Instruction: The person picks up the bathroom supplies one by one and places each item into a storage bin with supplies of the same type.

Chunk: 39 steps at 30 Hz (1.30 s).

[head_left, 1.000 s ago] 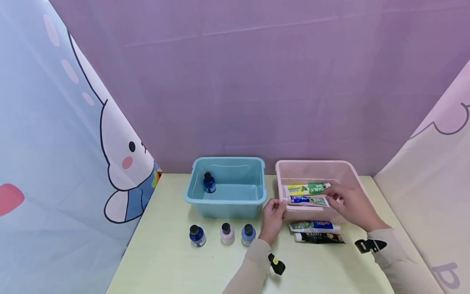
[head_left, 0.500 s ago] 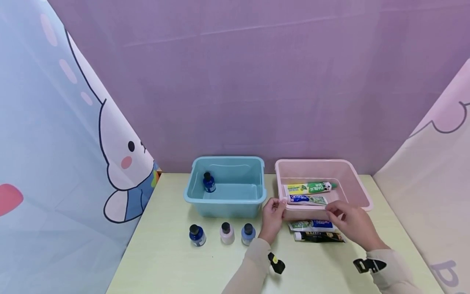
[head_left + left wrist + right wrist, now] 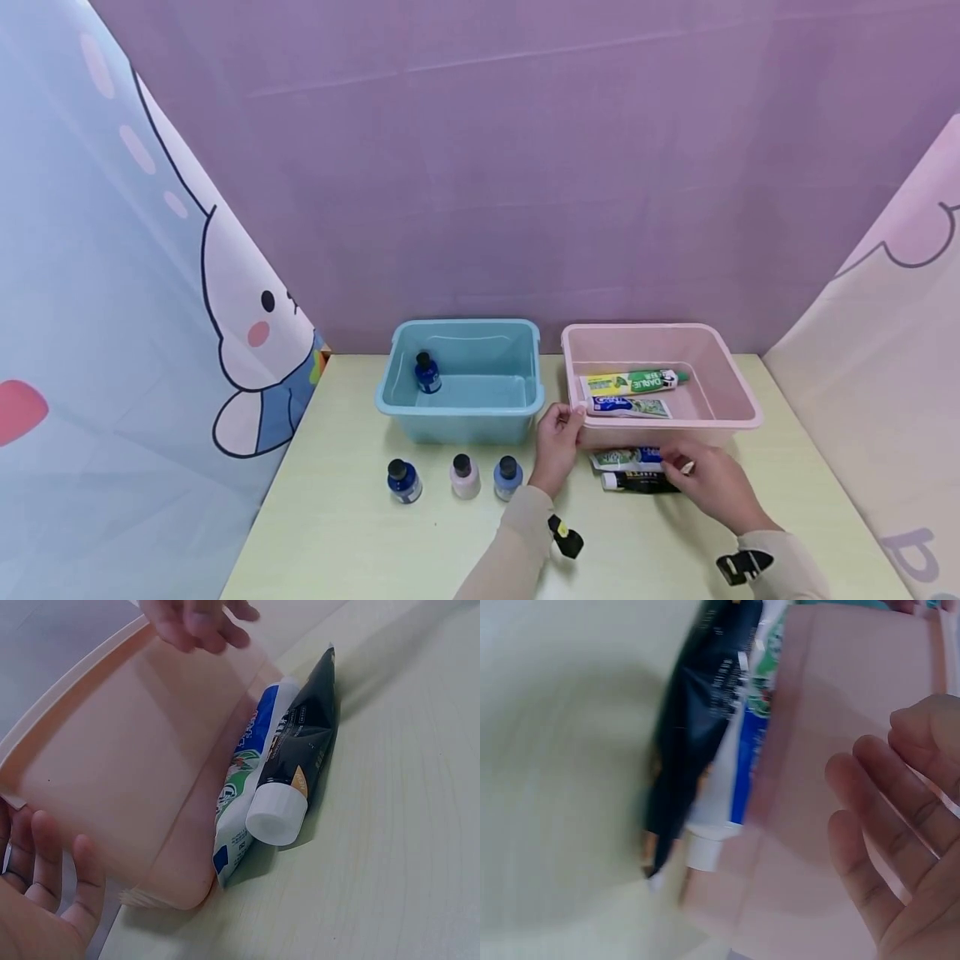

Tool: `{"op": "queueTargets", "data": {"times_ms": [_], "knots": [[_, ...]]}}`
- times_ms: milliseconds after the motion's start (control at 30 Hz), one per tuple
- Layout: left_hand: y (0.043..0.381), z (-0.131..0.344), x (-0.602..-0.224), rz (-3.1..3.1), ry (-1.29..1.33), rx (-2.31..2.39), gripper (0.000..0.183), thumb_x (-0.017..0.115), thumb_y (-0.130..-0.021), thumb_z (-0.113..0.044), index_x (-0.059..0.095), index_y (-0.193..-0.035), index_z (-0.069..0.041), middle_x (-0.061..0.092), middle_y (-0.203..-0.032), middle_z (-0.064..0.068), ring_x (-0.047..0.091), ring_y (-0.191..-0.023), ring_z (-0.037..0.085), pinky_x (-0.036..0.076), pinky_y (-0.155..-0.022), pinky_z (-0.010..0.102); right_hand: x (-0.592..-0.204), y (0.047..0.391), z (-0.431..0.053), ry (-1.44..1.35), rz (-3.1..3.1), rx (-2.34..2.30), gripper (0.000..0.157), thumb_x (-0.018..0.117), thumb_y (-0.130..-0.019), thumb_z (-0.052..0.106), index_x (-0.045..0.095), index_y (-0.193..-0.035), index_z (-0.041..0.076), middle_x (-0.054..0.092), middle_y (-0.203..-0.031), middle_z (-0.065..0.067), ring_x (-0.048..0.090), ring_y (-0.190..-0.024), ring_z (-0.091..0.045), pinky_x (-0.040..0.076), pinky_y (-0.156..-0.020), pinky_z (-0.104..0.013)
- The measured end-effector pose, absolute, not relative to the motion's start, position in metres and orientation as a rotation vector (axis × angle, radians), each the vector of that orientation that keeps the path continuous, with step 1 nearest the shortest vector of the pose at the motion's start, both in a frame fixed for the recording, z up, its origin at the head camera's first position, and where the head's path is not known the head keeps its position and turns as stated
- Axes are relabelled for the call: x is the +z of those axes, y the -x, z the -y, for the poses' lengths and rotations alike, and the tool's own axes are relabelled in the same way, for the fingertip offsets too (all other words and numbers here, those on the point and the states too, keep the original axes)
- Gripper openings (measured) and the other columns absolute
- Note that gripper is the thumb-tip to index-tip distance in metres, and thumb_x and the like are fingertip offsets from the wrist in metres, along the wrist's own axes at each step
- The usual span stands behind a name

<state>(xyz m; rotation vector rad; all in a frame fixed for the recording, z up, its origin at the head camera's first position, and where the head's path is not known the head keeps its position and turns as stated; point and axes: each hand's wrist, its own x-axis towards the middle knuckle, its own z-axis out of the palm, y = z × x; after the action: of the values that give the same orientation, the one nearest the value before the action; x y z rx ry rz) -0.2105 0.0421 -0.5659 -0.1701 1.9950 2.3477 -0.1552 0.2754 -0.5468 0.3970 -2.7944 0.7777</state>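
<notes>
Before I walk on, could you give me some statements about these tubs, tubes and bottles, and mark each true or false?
1. Three bottles stand in front of the blue tub. True.
2. The blue tub is packed full. False: just one dark blue bottle shows inside.
3. A yellow-and-green tube lies in the pink tub. True.
4. The black tube lies outside the pink tub. True.
5. The black tube's cap is green. False: it is white.
6. Each hand grips a tube. False: the left hand holds the pink tub's rim, and the right hand holds nothing.
</notes>
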Motion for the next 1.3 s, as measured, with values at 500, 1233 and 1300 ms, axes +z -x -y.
{"op": "queueTargets", "data": {"times_ms": [500, 1233, 1300], "knots": [[0.212, -0.043, -0.568, -1.994, 0.164, 2.360, 0.023, 0.061, -0.093, -0.036, 0.058, -0.093, -0.013, 0.053, -0.078, -0.003, 0.052, -0.068, 0.011, 0.049, -0.064, 0.033, -0.591, 0.154, -0.270, -0.339, 2.994, 0.661, 0.018, 0.079, -0.077, 0.022, 0.070, -0.092, 0.021, 0.066, -0.099, 0.002, 0.063, -0.094, -0.021, 0.053, -0.082, -0.047], [0.211, -0.044, -0.568, -2.000, 0.181, 2.388, 0.017, 0.061, -0.095, -0.026, 0.058, -0.092, -0.010, 0.053, -0.078, -0.003, 0.051, -0.067, 0.012, 0.050, -0.064, 0.034, -0.609, 0.152, -0.268, -0.438, 2.864, 0.474, 0.033, 0.082, -0.068, 0.017, 0.070, -0.098, 0.014, 0.063, -0.101, -0.002, 0.058, -0.101, -0.028, 0.051, -0.082, -0.048], [0.212, -0.044, -0.569, -2.000, 0.174, 2.391, 0.016, 0.061, -0.095, -0.025, 0.057, -0.092, -0.010, 0.053, -0.077, -0.003, 0.051, -0.066, 0.012, 0.050, -0.064, 0.034, -0.610, 0.152, -0.268, -0.446, 2.861, 0.462, 0.033, 0.082, -0.068, 0.017, 0.070, -0.098, 0.014, 0.063, -0.101, -0.002, 0.057, -0.101, -0.027, 0.051, -0.081, -0.048]]}}
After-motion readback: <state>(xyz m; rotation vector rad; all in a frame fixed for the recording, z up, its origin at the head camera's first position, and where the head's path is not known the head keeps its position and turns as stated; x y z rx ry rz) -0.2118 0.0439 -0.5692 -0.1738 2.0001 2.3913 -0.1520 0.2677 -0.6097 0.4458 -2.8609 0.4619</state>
